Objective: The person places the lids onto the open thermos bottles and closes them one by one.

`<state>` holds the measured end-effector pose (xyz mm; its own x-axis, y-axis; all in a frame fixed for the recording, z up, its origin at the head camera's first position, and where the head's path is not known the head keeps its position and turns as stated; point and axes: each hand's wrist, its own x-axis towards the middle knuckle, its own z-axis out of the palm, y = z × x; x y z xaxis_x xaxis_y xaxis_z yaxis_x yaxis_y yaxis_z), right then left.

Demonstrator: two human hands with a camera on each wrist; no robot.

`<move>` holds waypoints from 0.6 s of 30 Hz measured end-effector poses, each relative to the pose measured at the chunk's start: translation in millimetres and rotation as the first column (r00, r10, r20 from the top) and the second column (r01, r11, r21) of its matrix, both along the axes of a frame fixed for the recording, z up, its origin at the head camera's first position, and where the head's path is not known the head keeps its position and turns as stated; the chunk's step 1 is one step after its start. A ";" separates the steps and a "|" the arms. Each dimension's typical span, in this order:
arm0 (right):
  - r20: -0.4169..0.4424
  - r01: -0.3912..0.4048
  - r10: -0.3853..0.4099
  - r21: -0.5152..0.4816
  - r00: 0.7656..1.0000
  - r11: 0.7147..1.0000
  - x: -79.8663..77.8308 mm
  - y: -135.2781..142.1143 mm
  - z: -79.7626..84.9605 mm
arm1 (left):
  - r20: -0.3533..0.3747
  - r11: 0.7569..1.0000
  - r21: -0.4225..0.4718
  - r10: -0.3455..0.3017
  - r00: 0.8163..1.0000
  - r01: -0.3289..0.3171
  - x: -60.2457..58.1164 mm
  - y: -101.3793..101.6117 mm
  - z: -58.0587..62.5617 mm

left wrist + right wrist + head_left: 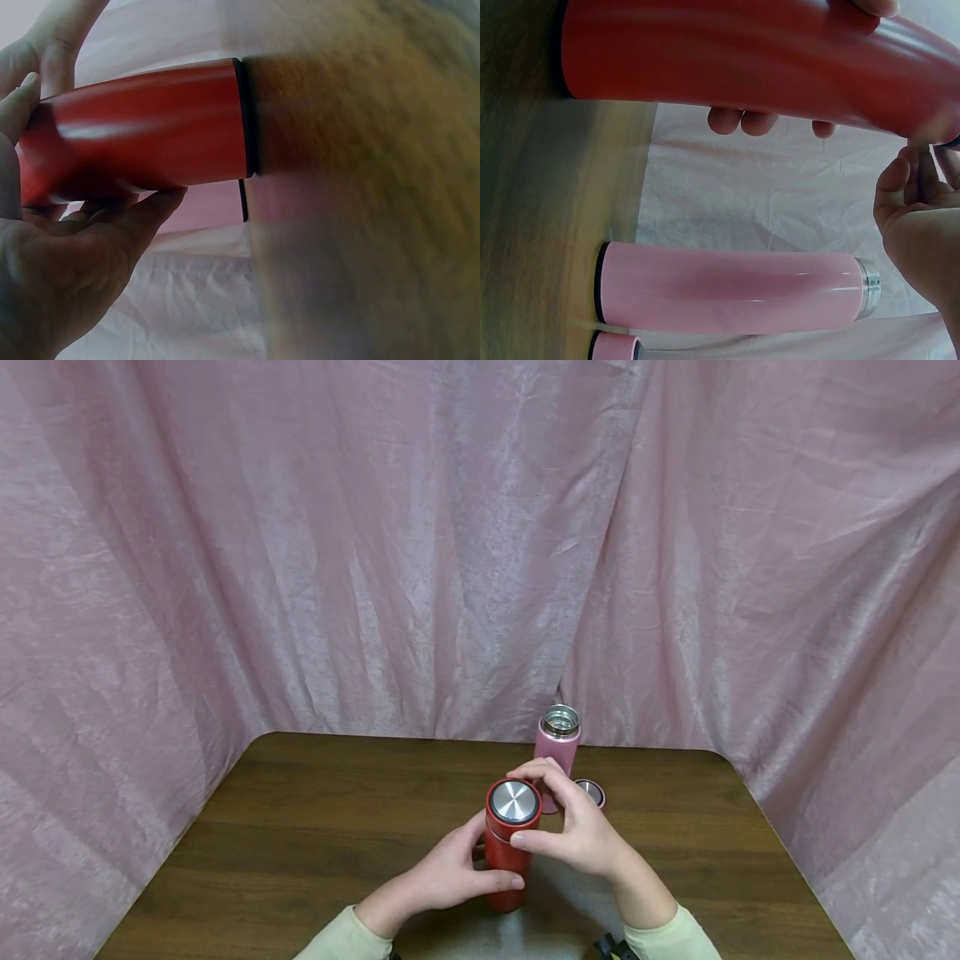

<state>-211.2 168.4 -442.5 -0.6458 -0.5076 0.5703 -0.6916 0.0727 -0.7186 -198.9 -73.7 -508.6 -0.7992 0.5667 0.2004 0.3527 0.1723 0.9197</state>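
The left hand wraps round the body of a red bottle from the left, thumb on the near side, fingers curled behind. The right hand pinches the red lid from the right, its thumb on the near side by the seam and its fingertips on the far side. The red bottle stands upright at the near middle of the bench, its lid on, with a round silver top. Just beyond the right hand, and partly hidden by it, a pink bottle stands upright, uncapped, its metal neck showing. A pink lid with a silver top sits on the bench just right of that bottle. Pale green sleeves cover both forearms. Pink curtains hang behind the bench's far edge.
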 end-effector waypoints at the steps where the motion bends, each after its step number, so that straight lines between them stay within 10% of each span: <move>1: 0.007 0.012 -0.012 0.000 1.000 1.000 0.1 -0.1 -0.1 | -0.002 1.000 -0.001 0.002 1.000 -0.002 0.0 0.0 0.2; 18: 0.017 0.072 -0.071 -0.011 0.997 0.997 1.5 -5.3 -1.3 | 0.007 1.000 -0.005 -0.001 1.000 0.002 -0.2 -0.5 -0.9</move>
